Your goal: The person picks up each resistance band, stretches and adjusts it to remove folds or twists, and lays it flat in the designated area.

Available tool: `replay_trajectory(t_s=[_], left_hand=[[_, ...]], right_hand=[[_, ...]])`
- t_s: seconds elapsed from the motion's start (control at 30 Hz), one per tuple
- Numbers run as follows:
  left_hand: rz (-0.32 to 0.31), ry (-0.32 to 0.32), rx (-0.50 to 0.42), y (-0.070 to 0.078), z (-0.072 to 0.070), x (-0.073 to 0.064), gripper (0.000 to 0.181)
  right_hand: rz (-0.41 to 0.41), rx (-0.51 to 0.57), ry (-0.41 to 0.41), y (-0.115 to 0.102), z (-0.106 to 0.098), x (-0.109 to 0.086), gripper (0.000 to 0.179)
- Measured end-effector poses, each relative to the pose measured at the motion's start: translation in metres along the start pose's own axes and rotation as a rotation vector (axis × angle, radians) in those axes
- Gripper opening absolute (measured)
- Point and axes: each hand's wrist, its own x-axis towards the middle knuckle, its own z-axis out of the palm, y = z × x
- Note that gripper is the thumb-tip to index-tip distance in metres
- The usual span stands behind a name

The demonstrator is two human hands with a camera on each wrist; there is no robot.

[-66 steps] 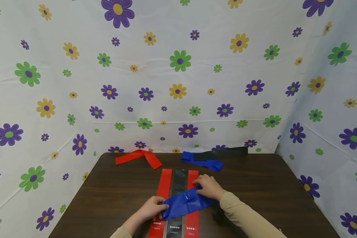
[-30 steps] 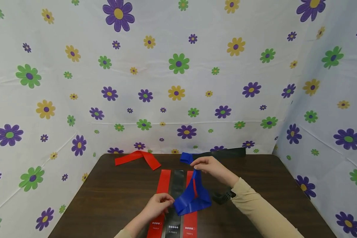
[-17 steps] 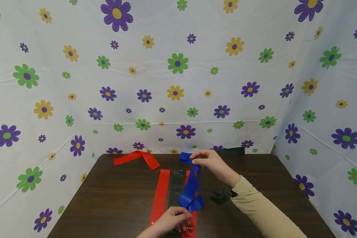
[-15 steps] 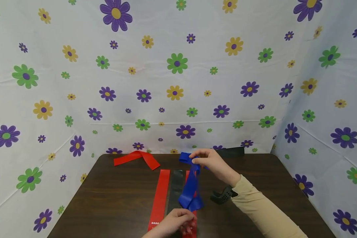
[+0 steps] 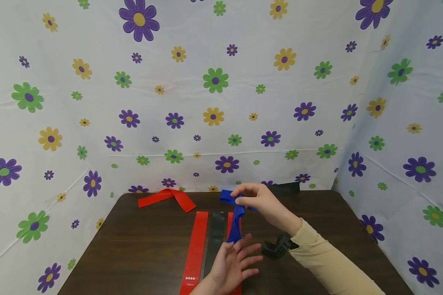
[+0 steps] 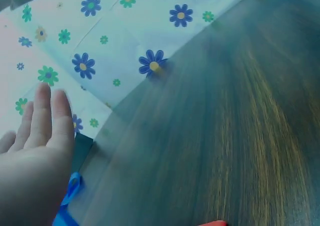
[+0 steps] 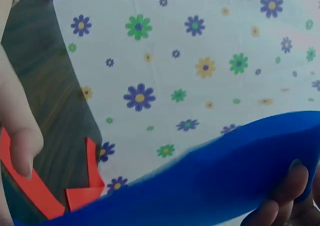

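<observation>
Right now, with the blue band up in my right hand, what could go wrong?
The blue band could slip: your right hand pinches it, but your left hand has spread fingers and doesn't seem to grip it.
Its lower end might nudge the right red band, which it overlaps in the head view.
Your right hand might also catch the other blue band close behind.

Three flat strips [image 5: 215, 237] lie side by side on the table [image 5: 140, 246]. Above the rightmost, a hanging band [image 5: 234, 229] drops from the right hand [image 5: 263, 203], the left hand [image 5: 233, 264] before it. Farther back lie a bent strip [image 5: 181, 199] at left and, behind the right hand, a folded band [image 5: 226, 197] and a far strip [image 5: 288, 188].
</observation>
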Motion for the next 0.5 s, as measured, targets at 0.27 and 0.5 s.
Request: replay_trajectory(t_s=[0.27,0.5], left_hand=[[0.085,0.102,-0.090,0.003,-0.008,0.001,0.082],[0.261,0.335,-0.128,0.015,-0.020,0.000,0.078]], right_hand=[[-0.018,0.112,-0.009,0.000,-0.006,-0.026,0.016],[-0.008,0.263,-0.009,0.022,-0.020,-0.060,0.015]])
